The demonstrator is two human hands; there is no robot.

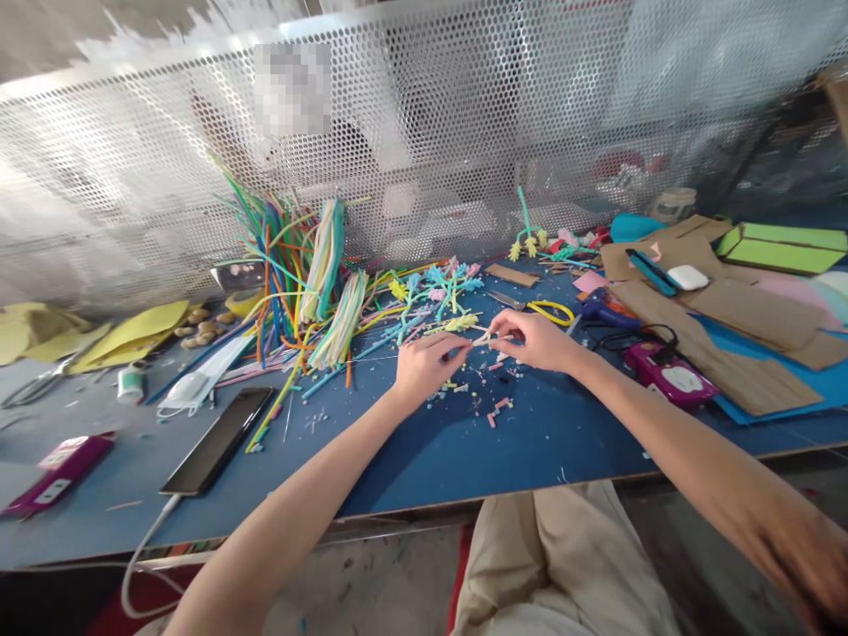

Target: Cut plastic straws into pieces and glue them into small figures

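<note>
My left hand [424,364] and my right hand [538,340] meet over the middle of the blue table [424,459]. Both pinch the same thin pale straw piece [487,336], which runs between their fingertips just above the tabletop. Small cut bits of pink and pale straw [494,411] lie scattered under and in front of the hands. Behind the hands lie finished straw figures in blue, yellow and pink [441,287]. A big heap of long coloured straws [298,274] stands to the left of them.
A black phone [218,439] on a white cable lies front left, near a face mask [192,386] and a pink box [56,473]. Yellow-handled scissors [540,309], a glue gun [606,307], cardboard sheets [742,327] and a pink device [669,375] sit right. A perforated metal screen [464,132] closes the back.
</note>
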